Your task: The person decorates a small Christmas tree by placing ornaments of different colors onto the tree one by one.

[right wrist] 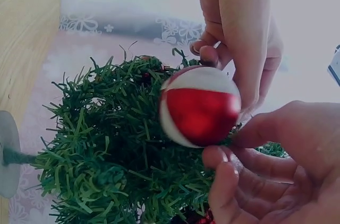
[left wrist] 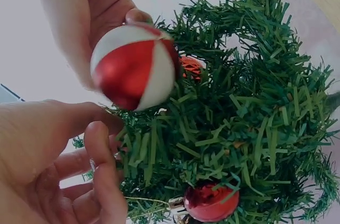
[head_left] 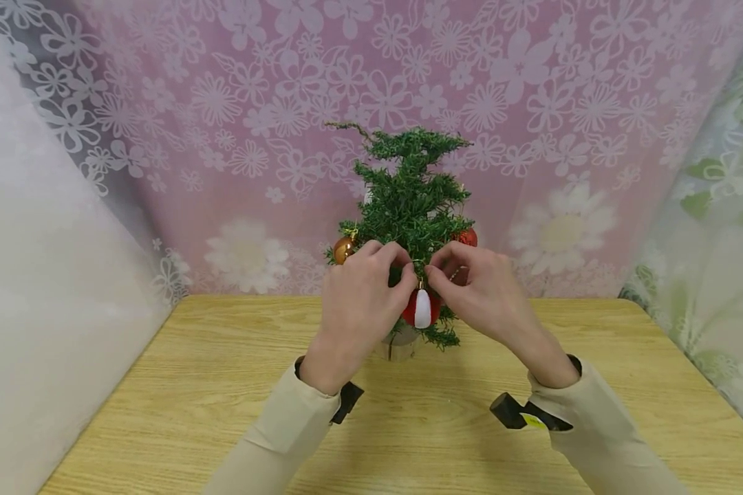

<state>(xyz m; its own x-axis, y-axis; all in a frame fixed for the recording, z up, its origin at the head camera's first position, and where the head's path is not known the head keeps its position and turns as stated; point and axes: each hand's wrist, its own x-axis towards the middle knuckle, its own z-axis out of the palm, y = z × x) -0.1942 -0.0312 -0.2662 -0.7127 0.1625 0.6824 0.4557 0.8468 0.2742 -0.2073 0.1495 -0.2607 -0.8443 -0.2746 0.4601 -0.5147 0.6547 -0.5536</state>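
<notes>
A red-and-white ball ornament hangs at the front of a small artificial Christmas tree. Its gold cap points up, and a thin thread loop rises from it between the fingertips. My left hand pinches at this loop from the left with thumb and forefinger; my right hand does the same from the right. Both wrist views show the ball's red and white panels close up, against green branches. The fingertips partly hide the thread. In the left wrist view, a shiny red ball hangs by gold thread below the left fingers.
An orange-gold ball hangs on the tree's left side and a red ornament on its right. The tree's pale base stands on a wooden table. Behind it hangs a pink flowered curtain.
</notes>
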